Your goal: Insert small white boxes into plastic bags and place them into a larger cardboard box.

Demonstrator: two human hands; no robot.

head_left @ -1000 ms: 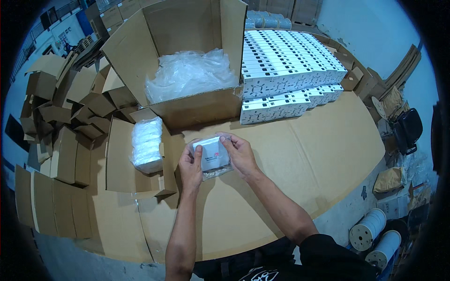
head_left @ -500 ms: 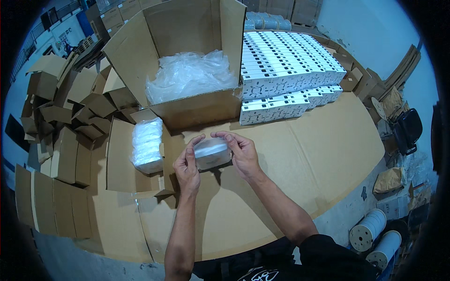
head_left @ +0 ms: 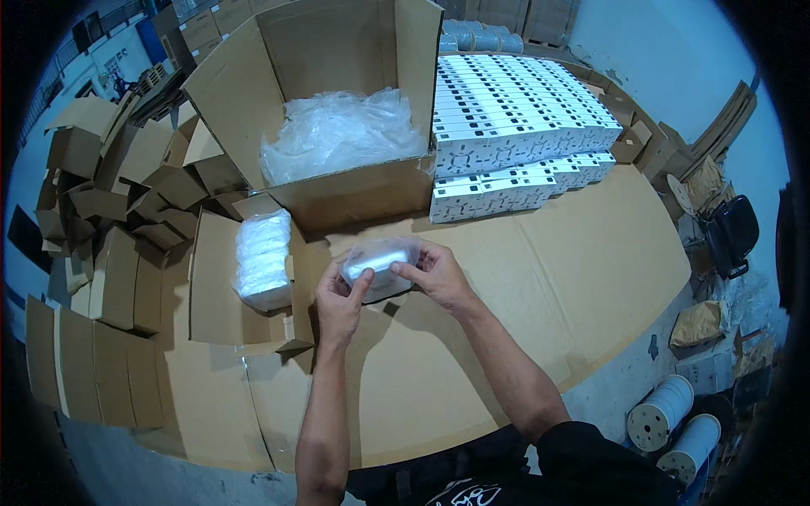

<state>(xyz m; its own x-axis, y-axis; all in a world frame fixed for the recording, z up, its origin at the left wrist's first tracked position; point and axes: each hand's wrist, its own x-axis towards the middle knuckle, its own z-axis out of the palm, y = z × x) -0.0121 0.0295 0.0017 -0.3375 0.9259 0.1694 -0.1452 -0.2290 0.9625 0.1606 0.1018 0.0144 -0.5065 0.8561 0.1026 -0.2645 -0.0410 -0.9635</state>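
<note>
Between my two hands is a small white item in a clear plastic bag (head_left: 381, 263), held above the cardboard-covered table. My left hand (head_left: 339, 305) grips its left side, with the thumb on the near face. At the right side my right hand (head_left: 434, 274) pinches it, thumb also on the face. Just left of my hands stands an open small carton (head_left: 221, 291) holding a row of white plastic-wrapped packs (head_left: 263, 257). Behind them, a large open carton (head_left: 363, 198) contains a heap of clear plastic bags (head_left: 342, 135).
Stacked white printed boxes (head_left: 506, 139) fill the back right of the table (head_left: 548, 278). Empty brown cartons (head_left: 126, 270) are piled at the left. Beyond the table's right edge are a black chair (head_left: 732, 232) and cable spools (head_left: 662, 413) on the floor.
My thumbs have come down onto the near face of the bagged item, and its plastic now stands up more along the top. The cartons and stacks have stayed put.
</note>
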